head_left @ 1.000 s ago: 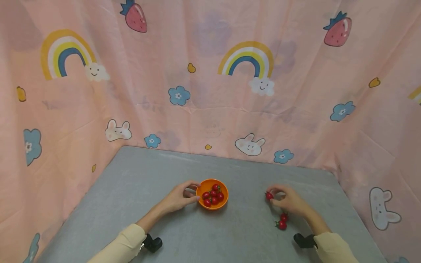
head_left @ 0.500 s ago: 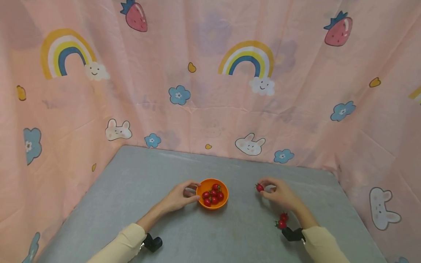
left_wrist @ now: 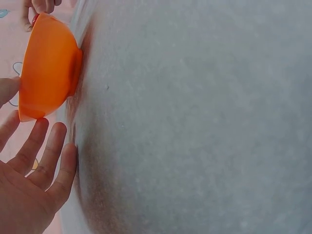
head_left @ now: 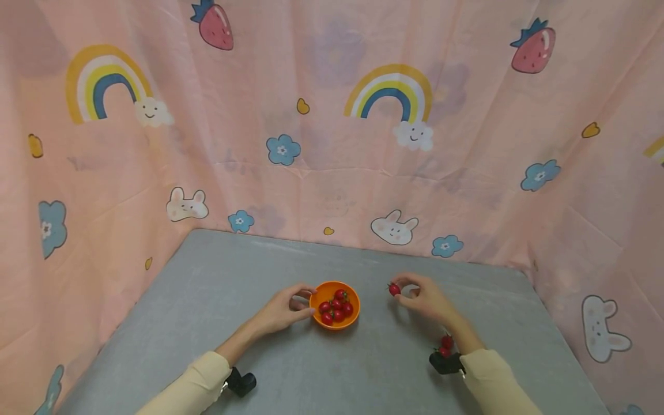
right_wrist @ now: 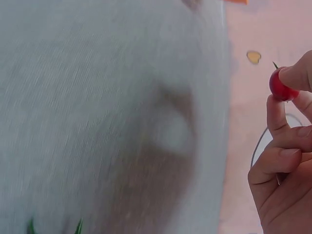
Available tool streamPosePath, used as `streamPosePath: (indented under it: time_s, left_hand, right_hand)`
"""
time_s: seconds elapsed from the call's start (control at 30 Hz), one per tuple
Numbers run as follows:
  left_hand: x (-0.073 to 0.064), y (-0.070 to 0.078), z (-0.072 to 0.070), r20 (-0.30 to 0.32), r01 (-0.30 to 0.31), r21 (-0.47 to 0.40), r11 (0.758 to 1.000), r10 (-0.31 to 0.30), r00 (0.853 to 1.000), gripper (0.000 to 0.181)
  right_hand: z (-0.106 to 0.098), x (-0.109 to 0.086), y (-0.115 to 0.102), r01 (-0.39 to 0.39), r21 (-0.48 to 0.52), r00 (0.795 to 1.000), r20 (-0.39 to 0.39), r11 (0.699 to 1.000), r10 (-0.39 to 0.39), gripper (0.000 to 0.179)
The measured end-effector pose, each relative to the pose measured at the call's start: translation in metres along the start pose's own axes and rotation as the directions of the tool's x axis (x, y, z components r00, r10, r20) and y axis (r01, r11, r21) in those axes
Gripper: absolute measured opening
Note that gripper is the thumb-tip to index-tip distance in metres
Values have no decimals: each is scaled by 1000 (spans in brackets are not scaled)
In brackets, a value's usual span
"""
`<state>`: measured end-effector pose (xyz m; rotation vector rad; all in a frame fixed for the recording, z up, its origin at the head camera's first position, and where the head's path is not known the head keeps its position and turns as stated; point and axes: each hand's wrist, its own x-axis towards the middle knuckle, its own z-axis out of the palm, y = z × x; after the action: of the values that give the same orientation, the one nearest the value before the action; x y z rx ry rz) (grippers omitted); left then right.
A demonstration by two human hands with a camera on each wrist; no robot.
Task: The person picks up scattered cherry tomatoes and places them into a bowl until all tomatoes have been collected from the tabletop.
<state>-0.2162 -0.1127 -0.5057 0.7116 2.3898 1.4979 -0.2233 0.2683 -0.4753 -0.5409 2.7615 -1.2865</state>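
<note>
An orange bowl [head_left: 334, 329] with several cherry tomatoes [head_left: 338, 316] inside stands upright on the table. My left hand [head_left: 284, 310] holds its left side, thumb and fingers spread along the rim; the left wrist view shows the fingertips against the bowl wall [left_wrist: 48, 68]. To the right of the bowl, my right hand [head_left: 427, 298] pinches a single cherry tomato [head_left: 394, 289] above the table. In the right wrist view this tomato [right_wrist: 280, 87] sits between thumb and fingertips, its green stem outward. More cherry tomatoes [head_left: 446, 342] lie by my right wrist, partly hidden behind the black wrist camera.
The grey table [head_left: 332, 374] extends around both hands. A pink curtain [head_left: 332, 190] printed with rainbows and flowers hangs along its back and sides. Black wrist cameras [head_left: 240, 382] stick out from both sleeves. Green stem tips [right_wrist: 53, 226] show at the bottom of the right wrist view.
My right hand has moved left and away from me with the cherry tomato, nearer the bowl. Its wrist camera now covers part of the loose tomatoes. The left hand and bowl have stayed put.
</note>
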Motion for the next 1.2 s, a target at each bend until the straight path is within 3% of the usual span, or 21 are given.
streamPosePath:
  time_s: [0.37,0.43,0.53,1.03,1.2]
  left_hand:
    - [-3,13,-1,5,-30,-10,1000,30,1000,41]
    - [0,4,0,0,-30,-10,1000,30,1000,42]
    - [0,1,0,2,-31,-7,999,31,1000,41]
    - [1,2,0,5,-40,-11,999,40,999,41]
    - [0,1,1,-3,-13,15,1000,13,1000,41]
  right_hand:
    - [17,17,-22,61,49,997,54,997,-64,29]
    - [19,19,-26,75,52,995,60,996,-78,28]
    - [24,22,-31,92,60,993,73,994,-97,28]
    - [44,29,-45,71,79,984,159,994,-83,31]
    - [46,30,-44,73,109,979,181,991,-92,28]
